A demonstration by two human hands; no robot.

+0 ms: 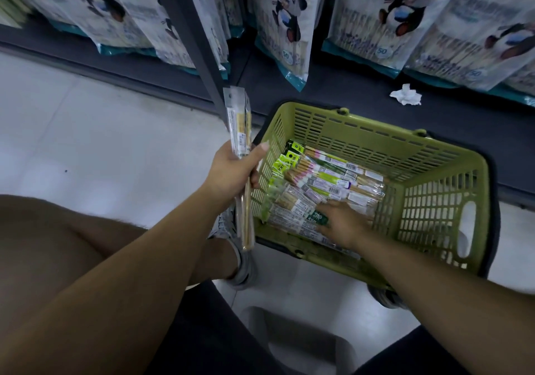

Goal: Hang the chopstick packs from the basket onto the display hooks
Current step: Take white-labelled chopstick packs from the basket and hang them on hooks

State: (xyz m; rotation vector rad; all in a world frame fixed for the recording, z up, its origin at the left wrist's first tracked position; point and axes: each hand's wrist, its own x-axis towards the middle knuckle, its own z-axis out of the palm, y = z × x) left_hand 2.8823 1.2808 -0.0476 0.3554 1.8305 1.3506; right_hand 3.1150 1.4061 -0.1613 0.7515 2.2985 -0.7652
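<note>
Progress check, head view.

- Left hand: fingers curled round a small bundle of chopstick packs, thumb pressed along the front. The bundle stands upright just left of the basket, hang-tabs at the top.
- Right hand: down inside the basket, lying on the near end of the loose packs. The fingers look stretched out but blurred, so I cannot tell whether any pack is pinched.
- Stock: many packs lie flat across the basket bottom, mostly on the left side.
- Display: panda bags hang at the far side. No hooks for the chopstick packs are in view, so nothing can be counted as hung.

Judgement: early to middle, in the gathering step. One handful has been collected, none is shown hung, and most of the load is left in the basket.

Note: a crumpled tissue lies on the dark shelf base, far right.
</note>
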